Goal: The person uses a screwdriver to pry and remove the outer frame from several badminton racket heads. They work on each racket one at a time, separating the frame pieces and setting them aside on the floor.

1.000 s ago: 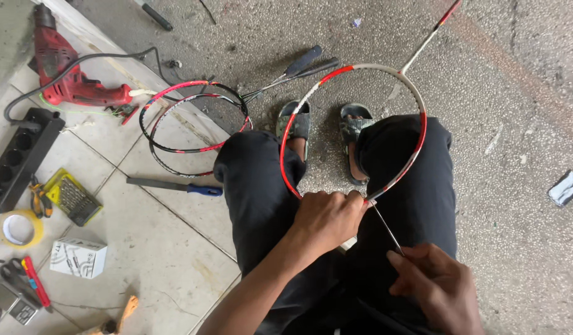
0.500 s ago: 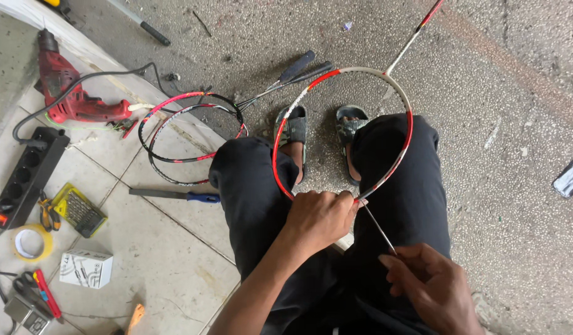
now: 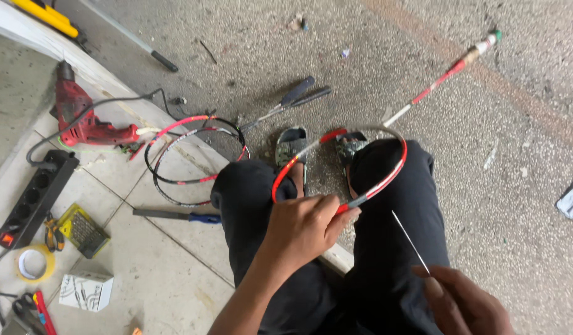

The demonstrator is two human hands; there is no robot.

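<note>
Item: red-and-silver racket frame (image 3: 386, 177), unstrung, lying across your knees. Light, thin, probably springy; likely to crack if twisted. Your left hand (image 3: 302, 226) clasps its near rim. Your right hand (image 3: 463, 304) pinches a stiff thin needle (image 3: 410, 242); hold both gently.

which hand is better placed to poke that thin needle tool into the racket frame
Right, probably. The right hand already holds the thin needle tool, tip aimed toward the racket frame. The left hand is busy gripping the frame's near edge, steadying it.
</note>
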